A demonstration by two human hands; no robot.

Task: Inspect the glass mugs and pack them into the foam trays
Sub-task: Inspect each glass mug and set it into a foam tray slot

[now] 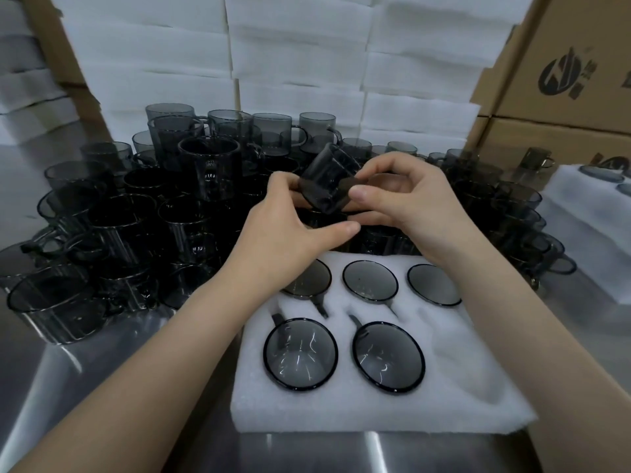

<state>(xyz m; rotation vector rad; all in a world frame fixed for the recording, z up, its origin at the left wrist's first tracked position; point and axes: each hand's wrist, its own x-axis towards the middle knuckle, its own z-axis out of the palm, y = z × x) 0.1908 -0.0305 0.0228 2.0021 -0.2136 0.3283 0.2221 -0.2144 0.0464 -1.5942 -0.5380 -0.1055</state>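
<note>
light: even, fairly bright | shadows: faint | glare: streaks on steel table (85,387) | edges: bowed | focus: soft

Cardboard boxes (560,107) — steel table (307,452)

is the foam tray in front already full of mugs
No, the foam tray holds five mugs and its near right pocket is empty.

Bare hands (290,227), bare forearms (164,356), short nails
</note>
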